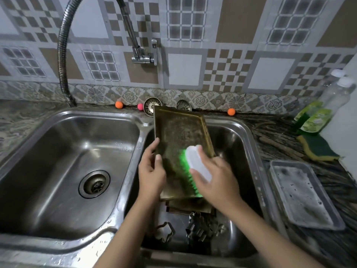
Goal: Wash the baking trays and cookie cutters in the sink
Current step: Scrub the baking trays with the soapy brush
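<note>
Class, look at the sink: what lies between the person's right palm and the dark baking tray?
In the head view, a scrubbing brush: the right hand grips its white back, green bristles pressed on the baking tray.

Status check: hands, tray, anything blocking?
Left hand grips tray edge. Right hand scrubs with brush. Cookie cutters below, clear.

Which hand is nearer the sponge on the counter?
Right. The right hand scrubs the tray, closer to the sponge; the left hand grips the tray's far edge.
</note>
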`<act>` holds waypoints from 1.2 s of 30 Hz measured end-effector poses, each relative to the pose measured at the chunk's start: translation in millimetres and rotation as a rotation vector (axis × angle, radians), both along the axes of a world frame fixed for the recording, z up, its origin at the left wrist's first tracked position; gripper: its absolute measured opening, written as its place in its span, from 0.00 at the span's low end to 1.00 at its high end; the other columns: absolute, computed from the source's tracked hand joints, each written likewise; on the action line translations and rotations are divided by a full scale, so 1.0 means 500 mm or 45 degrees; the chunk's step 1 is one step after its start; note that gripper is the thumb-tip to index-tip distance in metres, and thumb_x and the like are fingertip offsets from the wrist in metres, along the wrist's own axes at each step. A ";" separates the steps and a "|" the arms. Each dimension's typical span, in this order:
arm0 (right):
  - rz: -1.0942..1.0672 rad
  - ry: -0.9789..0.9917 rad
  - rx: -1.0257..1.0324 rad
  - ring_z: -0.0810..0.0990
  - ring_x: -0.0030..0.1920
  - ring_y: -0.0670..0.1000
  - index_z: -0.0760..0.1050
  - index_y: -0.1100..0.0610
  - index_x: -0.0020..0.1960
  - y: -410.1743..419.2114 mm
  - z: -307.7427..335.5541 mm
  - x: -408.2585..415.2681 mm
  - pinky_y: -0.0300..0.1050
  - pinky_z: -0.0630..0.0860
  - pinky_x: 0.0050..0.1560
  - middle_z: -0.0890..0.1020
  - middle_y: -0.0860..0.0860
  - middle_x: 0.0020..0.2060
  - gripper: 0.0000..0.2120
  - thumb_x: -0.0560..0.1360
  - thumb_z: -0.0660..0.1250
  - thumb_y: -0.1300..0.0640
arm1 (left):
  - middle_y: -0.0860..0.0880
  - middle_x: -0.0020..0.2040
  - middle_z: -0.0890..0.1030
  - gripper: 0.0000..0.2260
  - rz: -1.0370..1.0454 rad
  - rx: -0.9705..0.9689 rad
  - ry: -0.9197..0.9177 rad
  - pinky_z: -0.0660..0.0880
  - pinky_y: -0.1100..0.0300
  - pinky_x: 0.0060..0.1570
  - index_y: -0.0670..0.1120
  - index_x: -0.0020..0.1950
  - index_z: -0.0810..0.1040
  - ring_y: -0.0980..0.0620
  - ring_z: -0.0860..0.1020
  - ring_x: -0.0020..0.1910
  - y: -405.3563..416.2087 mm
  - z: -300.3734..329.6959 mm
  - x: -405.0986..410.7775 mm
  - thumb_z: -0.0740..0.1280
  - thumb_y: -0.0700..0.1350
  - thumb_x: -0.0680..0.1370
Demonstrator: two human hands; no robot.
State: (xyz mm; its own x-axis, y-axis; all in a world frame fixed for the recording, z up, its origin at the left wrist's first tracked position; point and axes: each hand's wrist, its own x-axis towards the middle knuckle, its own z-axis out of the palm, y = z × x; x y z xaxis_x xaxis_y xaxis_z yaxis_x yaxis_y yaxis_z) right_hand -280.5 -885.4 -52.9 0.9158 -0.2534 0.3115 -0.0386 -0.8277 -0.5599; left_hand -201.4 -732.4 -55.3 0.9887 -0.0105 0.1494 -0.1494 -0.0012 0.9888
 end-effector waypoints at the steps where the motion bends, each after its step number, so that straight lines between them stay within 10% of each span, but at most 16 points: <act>1: -0.074 0.037 0.000 0.74 0.49 0.52 0.54 0.40 0.75 -0.033 -0.011 0.017 0.41 0.70 0.36 0.72 0.50 0.47 0.32 0.75 0.61 0.39 | 0.55 0.65 0.75 0.22 -0.039 0.001 -0.038 0.68 0.57 0.68 0.58 0.63 0.72 0.55 0.72 0.66 0.003 0.005 -0.005 0.56 0.33 0.80; 5: -0.387 0.009 0.042 0.78 0.48 0.59 0.57 0.44 0.76 -0.096 0.025 0.141 0.44 0.69 0.38 0.76 0.57 0.44 0.32 0.75 0.60 0.39 | 0.56 0.64 0.76 0.18 -0.268 0.102 -0.077 0.68 0.51 0.68 0.51 0.66 0.73 0.55 0.74 0.65 -0.050 -0.005 -0.063 0.58 0.36 0.79; 11: 0.032 -0.077 -0.026 0.72 0.47 0.49 0.56 0.38 0.75 0.015 0.024 0.032 0.44 0.72 0.39 0.71 0.48 0.45 0.33 0.72 0.58 0.35 | 0.57 0.63 0.75 0.19 -0.091 0.042 -0.027 0.68 0.53 0.68 0.55 0.64 0.72 0.60 0.72 0.65 -0.022 0.003 -0.013 0.58 0.33 0.79; 17: -0.306 0.000 -0.089 0.76 0.51 0.60 0.57 0.44 0.76 -0.101 0.049 0.138 0.44 0.67 0.39 0.76 0.57 0.45 0.32 0.75 0.61 0.39 | 0.57 0.63 0.76 0.19 -0.267 0.082 -0.079 0.69 0.60 0.67 0.49 0.65 0.74 0.63 0.73 0.63 -0.057 0.000 -0.076 0.58 0.32 0.79; 36: -0.014 -0.135 0.049 0.74 0.47 0.51 0.54 0.38 0.75 0.041 0.021 0.010 0.46 0.74 0.39 0.71 0.48 0.45 0.32 0.73 0.58 0.35 | 0.61 0.58 0.75 0.19 0.104 -0.163 -0.036 0.68 0.75 0.55 0.50 0.61 0.73 0.69 0.74 0.58 -0.024 0.024 0.002 0.56 0.30 0.79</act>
State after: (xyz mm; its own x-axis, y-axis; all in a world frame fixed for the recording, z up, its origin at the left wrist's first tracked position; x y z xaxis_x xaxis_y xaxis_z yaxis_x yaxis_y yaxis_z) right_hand -275.3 -865.0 -42.4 0.8753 -0.2768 0.3965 0.0140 -0.8051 -0.5929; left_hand -200.5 -744.5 -43.4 0.9809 0.0906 0.1723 -0.1819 0.1115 0.9770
